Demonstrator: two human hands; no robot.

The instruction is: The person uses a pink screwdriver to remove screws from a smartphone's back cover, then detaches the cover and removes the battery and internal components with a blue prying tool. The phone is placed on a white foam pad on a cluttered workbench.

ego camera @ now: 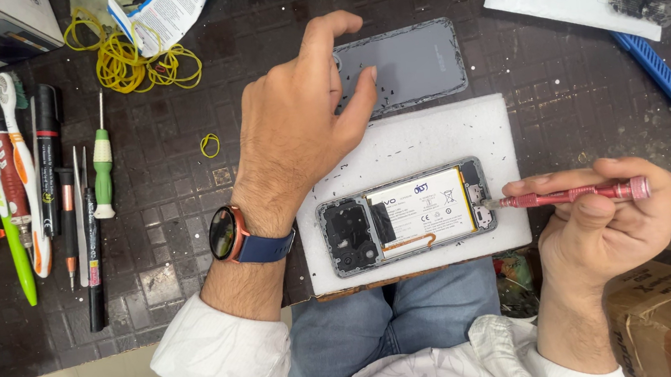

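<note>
On the dark gridded counter [180,231] lies a white foam pad [423,141], and an opened phone [406,216] rests on it, its back off, with the white battery and the black camera section showing. At the phone's right end, the right hand [600,221] is closed around a red screwdriver [572,195] held level, its tip touching the phone's lower edge by the port. Just beyond the pad lies the grey back cover [414,62]; the left hand [302,121], wearing a watch with a blue strap, hovers above the cover's left end with fingers loosely curled, grasping nothing, thumb tip over the cover. The phone sits just below and to the right of that hand. Well to the left lies 1 row of screwdrivers and tools [32,189], with yellow rubber bands [136,60] behind them.
</note>
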